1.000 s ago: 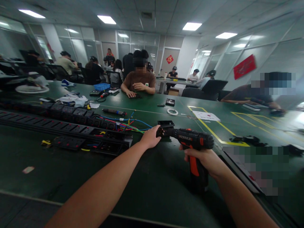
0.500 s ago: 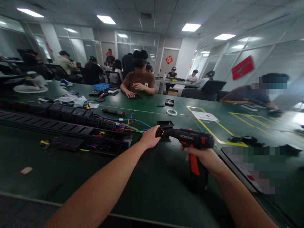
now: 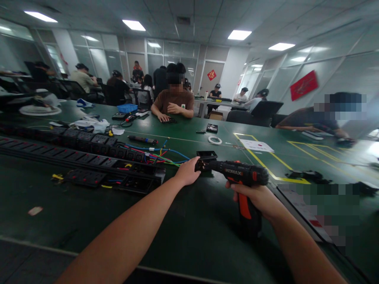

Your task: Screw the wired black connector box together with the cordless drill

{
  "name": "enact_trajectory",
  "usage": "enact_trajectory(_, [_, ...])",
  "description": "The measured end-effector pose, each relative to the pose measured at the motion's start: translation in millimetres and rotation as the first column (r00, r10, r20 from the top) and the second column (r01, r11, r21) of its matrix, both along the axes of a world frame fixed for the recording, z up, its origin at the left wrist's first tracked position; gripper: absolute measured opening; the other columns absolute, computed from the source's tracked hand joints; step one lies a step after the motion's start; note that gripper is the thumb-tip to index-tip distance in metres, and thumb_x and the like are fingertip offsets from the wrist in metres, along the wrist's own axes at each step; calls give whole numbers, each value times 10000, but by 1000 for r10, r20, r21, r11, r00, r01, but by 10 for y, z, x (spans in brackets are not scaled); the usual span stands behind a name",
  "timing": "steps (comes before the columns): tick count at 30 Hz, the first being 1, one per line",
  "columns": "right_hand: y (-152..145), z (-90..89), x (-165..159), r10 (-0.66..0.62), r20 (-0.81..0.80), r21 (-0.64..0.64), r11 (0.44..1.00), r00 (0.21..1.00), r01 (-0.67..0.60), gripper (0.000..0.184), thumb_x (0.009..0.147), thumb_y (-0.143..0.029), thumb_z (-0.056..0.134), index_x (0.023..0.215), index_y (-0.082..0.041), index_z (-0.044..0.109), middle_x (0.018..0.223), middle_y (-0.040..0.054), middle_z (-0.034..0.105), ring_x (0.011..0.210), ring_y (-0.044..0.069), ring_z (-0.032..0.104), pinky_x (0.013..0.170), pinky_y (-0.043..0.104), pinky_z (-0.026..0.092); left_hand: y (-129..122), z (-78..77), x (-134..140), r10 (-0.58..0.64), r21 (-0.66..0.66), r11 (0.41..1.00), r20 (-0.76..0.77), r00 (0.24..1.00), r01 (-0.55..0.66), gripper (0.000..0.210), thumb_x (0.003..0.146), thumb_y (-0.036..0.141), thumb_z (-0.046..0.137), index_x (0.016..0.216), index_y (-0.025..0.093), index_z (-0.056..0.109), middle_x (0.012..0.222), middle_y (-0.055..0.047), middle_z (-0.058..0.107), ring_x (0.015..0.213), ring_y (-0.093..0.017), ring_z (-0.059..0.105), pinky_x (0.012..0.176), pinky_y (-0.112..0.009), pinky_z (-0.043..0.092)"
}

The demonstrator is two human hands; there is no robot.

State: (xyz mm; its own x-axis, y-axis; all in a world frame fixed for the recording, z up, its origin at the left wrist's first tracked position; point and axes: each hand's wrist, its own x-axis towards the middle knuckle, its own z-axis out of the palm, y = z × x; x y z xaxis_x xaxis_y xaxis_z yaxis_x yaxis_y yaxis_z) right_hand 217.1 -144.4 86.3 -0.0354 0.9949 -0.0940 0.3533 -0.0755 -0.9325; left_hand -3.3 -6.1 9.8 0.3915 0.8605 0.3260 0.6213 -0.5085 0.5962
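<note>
My right hand (image 3: pixel 251 193) is wrapped round the grip of a black and orange cordless drill (image 3: pixel 239 171), which lies level and points left. The drill's tip meets a small black part (image 3: pixel 201 165) that my left hand (image 3: pixel 188 171) grips; its exact kind is hard to make out. Right behind it sits a black rectangular frame (image 3: pixel 206 154). Coloured wires (image 3: pixel 166 156) run from the left toward my left hand. They come out of a long black power strip (image 3: pixel 97 142) lying on the green table.
Near the front left lies a second black socket strip (image 3: pixel 89 159) with a loose socket block (image 3: pixel 85 177). A white tape ring (image 3: pixel 214 140), a pen-shaped screwdriver (image 3: pixel 143 140) and a blue basket (image 3: pixel 127 108) lie farther back. A co-worker (image 3: pixel 174 98) sits opposite.
Both hands keep their hold, the drill against the small black part. The whole view has shifted very slightly; nothing else has visibly moved.
</note>
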Motion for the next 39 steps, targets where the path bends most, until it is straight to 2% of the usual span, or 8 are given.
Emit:
enact_trajectory(7, [1, -24, -16, 13, 42, 1, 1000, 999, -13, 358, 775, -465, 728, 965, -162, 698, 624, 24, 687, 595, 193, 628, 554, 284, 443, 15, -21, -3, -2, 1, 1000, 7, 1000, 2, 705, 820, 236, 664, 1483, 221, 425, 1500, -84, 526, 1361, -258, 511, 1165, -380, 369])
enact_trajectory(20, [-19, 6, -103, -32, 90, 13, 999, 995, 31, 335, 740, -495, 750, 823, -176, 689, 576, 10, 661, 536, 179, 592, 512, 286, 420, 18, -33, -8, 2, 13, 1000, -10, 1000, -2, 693, 826, 249, 649, 1481, 200, 431, 1508, -93, 514, 1373, -264, 497, 1177, -387, 359])
enact_trajectory(35, [-3, 4, -86, -20, 131, -1, 1000, 991, 20, 349, 758, -518, 735, 815, -179, 683, 576, 8, 649, 508, 167, 571, 503, 293, 421, 17, -29, -9, 1, 9, 1000, -9, 1000, -1, 698, 828, 254, 642, 1490, 199, 426, 1507, -95, 516, 1359, -265, 509, 1164, -385, 370])
enact_trajectory(39, [-2, -5, -89, -23, 111, 31, 999, 994, 20, 339, 746, -500, 749, 826, -175, 693, 565, 11, 653, 534, 179, 589, 520, 296, 434, 23, -37, -3, 1, 18, 1000, -4, 1000, -1, 696, 824, 247, 644, 1485, 195, 432, 1509, -95, 514, 1364, -262, 506, 1174, -379, 360])
